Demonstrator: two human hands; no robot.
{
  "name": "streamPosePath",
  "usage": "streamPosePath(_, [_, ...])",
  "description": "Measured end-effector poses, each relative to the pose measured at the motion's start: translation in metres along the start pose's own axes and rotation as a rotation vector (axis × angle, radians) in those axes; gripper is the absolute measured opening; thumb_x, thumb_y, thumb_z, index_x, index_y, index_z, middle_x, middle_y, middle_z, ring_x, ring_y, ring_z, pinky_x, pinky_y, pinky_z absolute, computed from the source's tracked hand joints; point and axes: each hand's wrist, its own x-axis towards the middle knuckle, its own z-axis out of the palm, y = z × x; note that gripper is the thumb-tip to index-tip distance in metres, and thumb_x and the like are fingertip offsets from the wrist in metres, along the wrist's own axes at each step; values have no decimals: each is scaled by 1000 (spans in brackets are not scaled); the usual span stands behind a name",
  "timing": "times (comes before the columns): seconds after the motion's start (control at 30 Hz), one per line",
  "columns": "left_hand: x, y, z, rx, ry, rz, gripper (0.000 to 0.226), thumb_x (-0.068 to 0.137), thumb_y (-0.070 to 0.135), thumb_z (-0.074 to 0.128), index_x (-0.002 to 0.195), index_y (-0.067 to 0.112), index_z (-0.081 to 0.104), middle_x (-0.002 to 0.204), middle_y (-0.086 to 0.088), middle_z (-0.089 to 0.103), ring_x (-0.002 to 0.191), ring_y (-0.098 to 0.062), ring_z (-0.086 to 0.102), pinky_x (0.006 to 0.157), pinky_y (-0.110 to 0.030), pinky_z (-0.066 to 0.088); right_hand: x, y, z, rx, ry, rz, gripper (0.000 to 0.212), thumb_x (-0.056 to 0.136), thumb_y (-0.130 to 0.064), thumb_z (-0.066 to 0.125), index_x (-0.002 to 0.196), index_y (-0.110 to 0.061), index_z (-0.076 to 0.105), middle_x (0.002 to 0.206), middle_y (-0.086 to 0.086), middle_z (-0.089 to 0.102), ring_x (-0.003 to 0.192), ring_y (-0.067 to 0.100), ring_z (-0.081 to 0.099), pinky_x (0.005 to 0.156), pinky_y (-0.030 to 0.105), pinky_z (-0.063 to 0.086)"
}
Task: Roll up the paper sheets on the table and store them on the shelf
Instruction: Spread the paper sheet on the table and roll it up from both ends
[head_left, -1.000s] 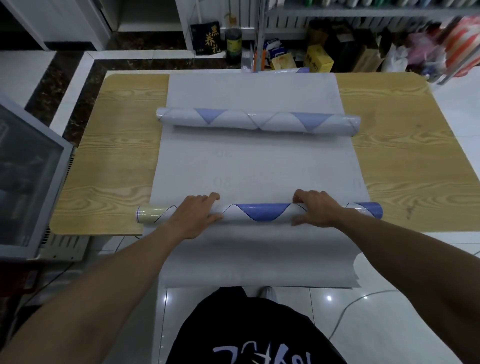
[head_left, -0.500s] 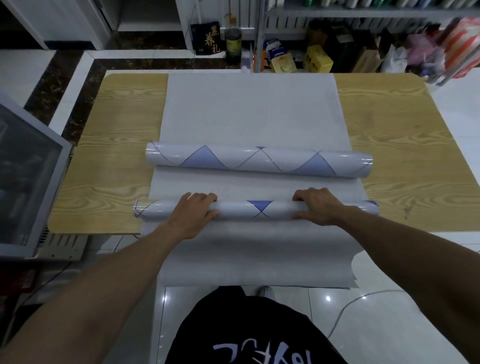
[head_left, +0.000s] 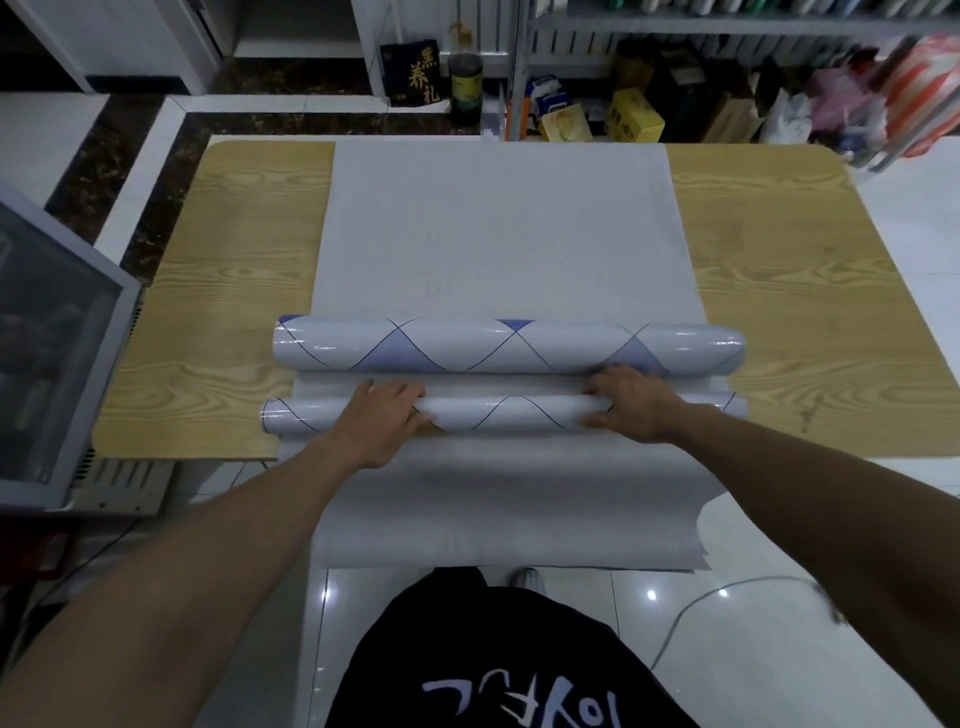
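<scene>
- Head view, counter (head_left: 223, 312): wood-grain top with bare areas left and right of the paper.
- Paper sheet (head_left: 498, 234): pale grey, flat down the centre of the counter from the far edge. Its near end overhangs the near edge and hangs toward the floor.
- Far roll (head_left: 467, 348): the thicker roll, glossy white with blue diamond lines. It lies crosswise on the sheet at mid-counter.
- Near roll (head_left: 509, 413): the thinner roll with the same pattern, parallel to and just beside the far roll, close to the counter's near edge.
- Left hand (head_left: 382, 415): fingers draped over the left part of the near roll, thumb on its near side.
- Right hand (head_left: 639, 405): gripping the right part of the near roll the same way, fingertips close to the far roll.
- Hands: well apart along the roll.
- Shelf (head_left: 727, 21): beyond the far edge of the counter, with a yellow box (head_left: 636, 122) below it.
- Glass-fronted cabinet (head_left: 52, 338): to the left of the counter.
</scene>
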Motion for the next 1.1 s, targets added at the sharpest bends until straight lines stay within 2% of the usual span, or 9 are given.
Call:
streamPosePath(0.07, [1, 0, 1, -28, 23, -16, 61, 90, 59, 21, 115, 18, 57, 117, -5, 55, 110, -25, 49, 95, -38, 34, 0, 0, 3, -15, -10, -7, 72, 67, -65, 70, 124, -23, 56, 124, 3, 48, 123, 22, 40, 102, 37, 35])
streamPosePath(0.27, [0, 7, 6, 64, -35, 30, 82, 74, 64, 63, 136, 16, 40, 124, -7, 50, 114, -28, 46, 99, -40, 32, 0, -4, 1, 23, -58, 27, 60, 81, -54, 64, 128, -19, 50, 124, 7, 57, 119, 28, 48, 95, 36, 38])
streamPosePath(0.4, [1, 6, 4, 47, 20, 45, 52, 83, 55, 60, 116, 17, 48, 114, -4, 57, 106, -27, 49, 96, -39, 31, -6, -2, -3, 46, -90, 0, 51, 84, -54, 60, 119, -19, 46, 121, 7, 59, 113, 29, 53, 88, 35, 40])
streamPosePath(0.53, [3, -1, 7, 46, 60, 56, 47, 85, 56, 54, 115, 20, 58, 115, -6, 48, 110, -27, 43, 98, -42, 33, -7, -5, 3, -110, -42, -40, 76, 66, -65, 70, 126, -22, 53, 122, 4, 47, 118, 24, 41, 99, 37, 36])
streamPosePath(0.63, [2, 1, 6, 53, -6, 32, 59, 87, 59, 48, 130, 19, 48, 118, -6, 47, 110, -27, 43, 102, -42, 31, -4, -4, 7, -69, -41, -17, 63, 77, -57, 67, 126, -21, 53, 120, 6, 51, 117, 27, 47, 94, 36, 39])
streamPosePath(0.73, [0, 4, 3, -10, -9, 15, 83, 74, 68, 60, 135, 15, 38, 126, -7, 50, 116, -29, 47, 106, -44, 27, -6, -2, 3, 49, -62, 9, 57, 85, -53, 61, 127, -18, 45, 116, 10, 61, 110, 32, 55, 86, 36, 43])
streamPosePath(0.83, [0, 10, 4, -3, -11, 20, 62, 78, 58, 63, 121, 17, 45, 120, -3, 51, 111, -26, 48, 95, -38, 32, -9, -2, 5, 24, -78, 1, 46, 89, -55, 53, 118, -20, 44, 119, 7, 57, 113, 30, 52, 86, 36, 39])
streamPosePath(0.97, [4, 11, 0, -55, 55, 39, 32, 88, 43, 59, 106, 16, 56, 109, -3, 46, 105, -24, 46, 79, -35, 38, -11, -2, 8, -110, -47, -43, 75, 70, -72, 61, 125, -23, 50, 122, 4, 44, 119, 24, 38, 97, 40, 36])
streamPosePath(1.1, [3, 8, 0, 0, 42, 60, 47, 90, 51, 48, 120, 15, 53, 116, -6, 49, 111, -27, 47, 82, -36, 36, -10, -1, 9, -52, -29, -20, 60, 81, -55, 64, 128, -20, 49, 123, 7, 54, 116, 28, 47, 94, 37, 37])
